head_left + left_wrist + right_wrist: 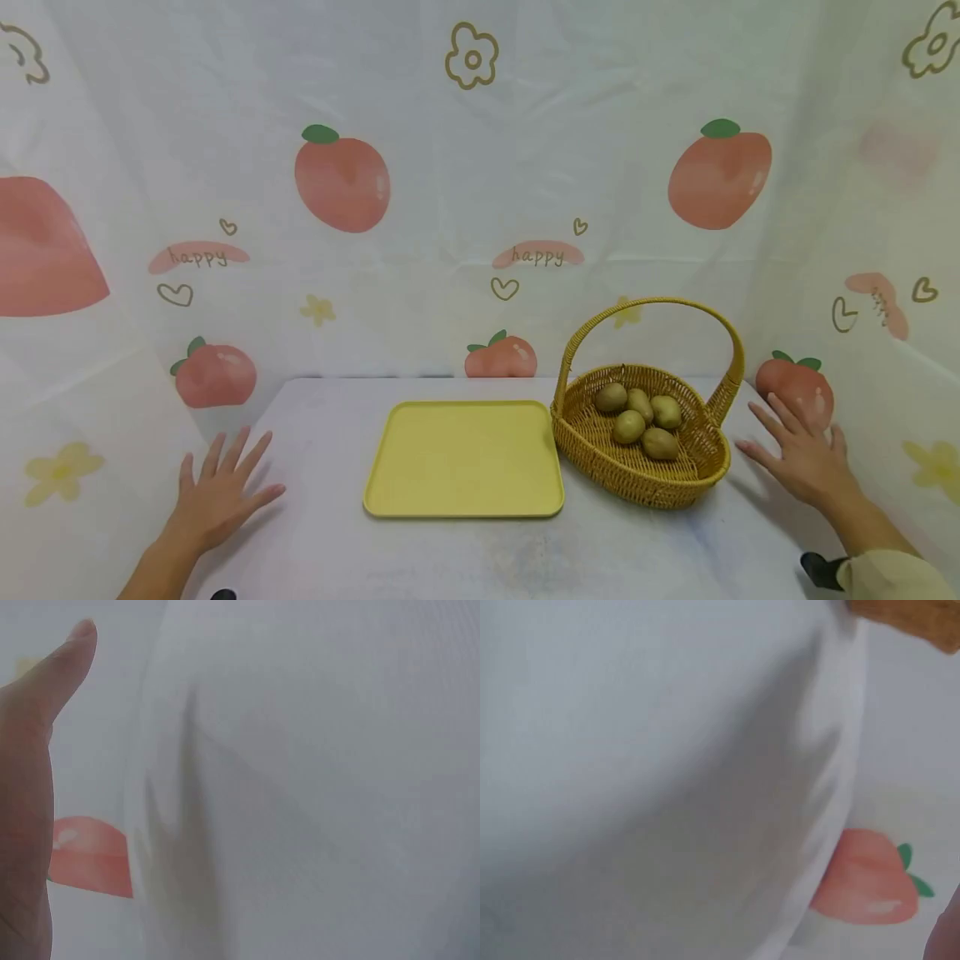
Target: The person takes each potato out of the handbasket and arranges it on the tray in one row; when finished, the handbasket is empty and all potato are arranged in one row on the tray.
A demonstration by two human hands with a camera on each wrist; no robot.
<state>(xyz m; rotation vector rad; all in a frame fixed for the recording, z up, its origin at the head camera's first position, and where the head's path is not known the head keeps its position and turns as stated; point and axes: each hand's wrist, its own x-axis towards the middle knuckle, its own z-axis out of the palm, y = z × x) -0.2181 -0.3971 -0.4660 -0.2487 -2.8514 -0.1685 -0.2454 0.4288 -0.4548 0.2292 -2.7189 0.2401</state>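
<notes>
My left hand [217, 498] is at the left side of the table, fingers spread and holding nothing. Its thumb [64, 667] shows at the left of the left wrist view. On the far right, my right hand [810, 457] has its fingers spread too, nothing in it, just right of a wicker basket [637, 487] with a tall arched handle. Several brown-green kiwis [628, 427] lie inside the basket. A flat yellow tray [465, 458] sits bare in the middle, its right edge close to the basket. A corner of the basket [915, 619] shows in the right wrist view.
The white table [450, 558] carries the tray and basket. Behind it and at both sides hangs a white curtain [420, 308] printed with peaches, flowers and the word happy. The basket handle [656, 302] rises well above the basket's rim.
</notes>
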